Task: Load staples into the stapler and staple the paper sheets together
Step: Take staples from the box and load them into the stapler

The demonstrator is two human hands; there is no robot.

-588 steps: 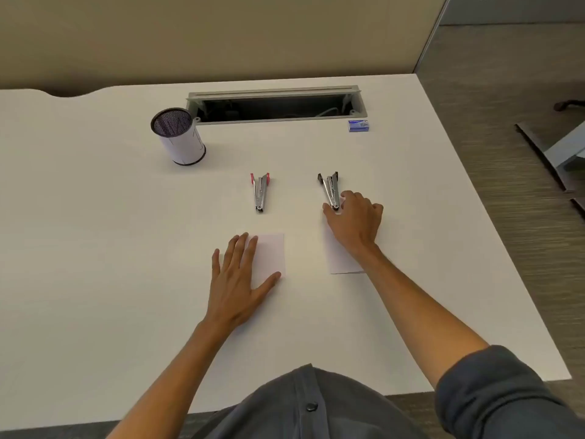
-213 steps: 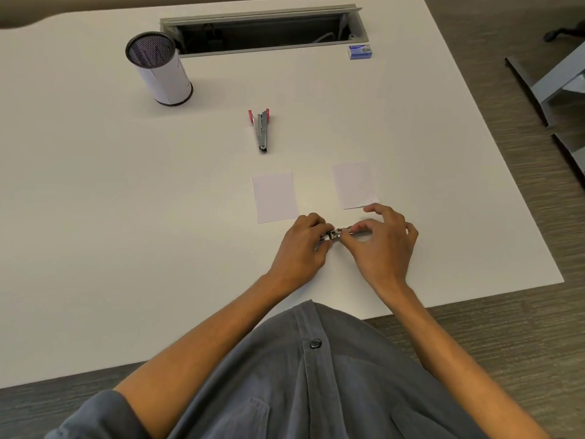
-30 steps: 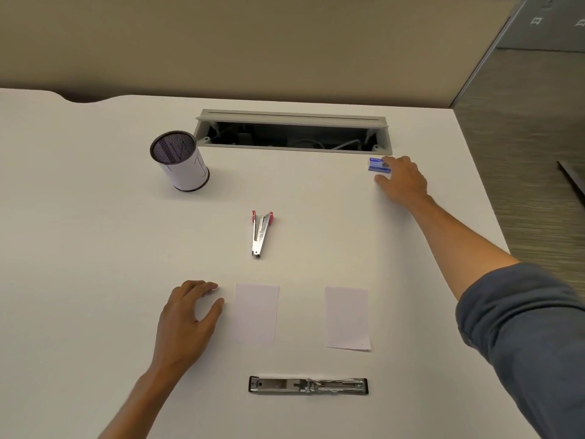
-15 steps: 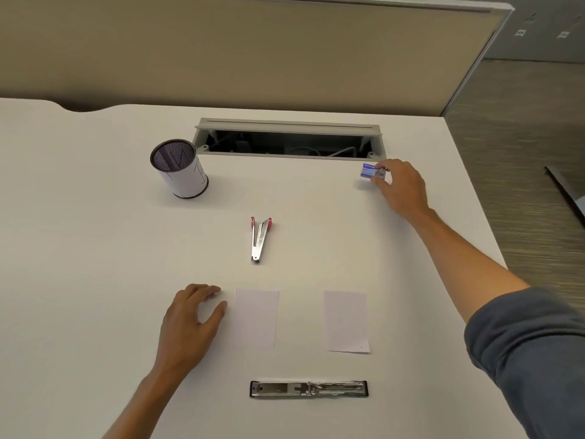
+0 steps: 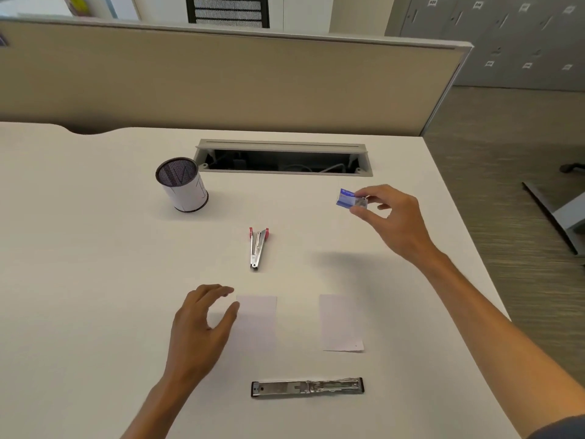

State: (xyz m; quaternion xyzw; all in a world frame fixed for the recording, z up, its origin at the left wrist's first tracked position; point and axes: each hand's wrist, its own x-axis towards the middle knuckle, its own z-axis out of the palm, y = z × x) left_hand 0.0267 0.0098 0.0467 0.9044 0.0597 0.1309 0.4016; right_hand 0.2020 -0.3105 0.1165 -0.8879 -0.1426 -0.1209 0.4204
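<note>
A black and metal stapler (image 5: 307, 387) lies folded out flat near the table's front edge. Two small white paper sheets lie side by side beyond it, the left sheet (image 5: 258, 323) and the right sheet (image 5: 340, 323). My right hand (image 5: 391, 220) is raised above the table at the right and pinches a small blue staple box (image 5: 347, 198) between thumb and fingers. My left hand (image 5: 202, 324) hovers with curled, parted fingers just left of the left sheet and holds nothing. A second stapler with red ends (image 5: 258, 247) lies in the middle of the table.
A mesh pen cup (image 5: 181, 184) stands at the back left. An open cable tray (image 5: 283, 160) is sunk into the white table (image 5: 95, 280) at the back. A beige partition rises behind, and the table's right edge drops to carpet.
My right hand has lifted the blue staple box off the table by the cable tray and drawn it back toward me. My left hand has risen slightly beside the left sheet.
</note>
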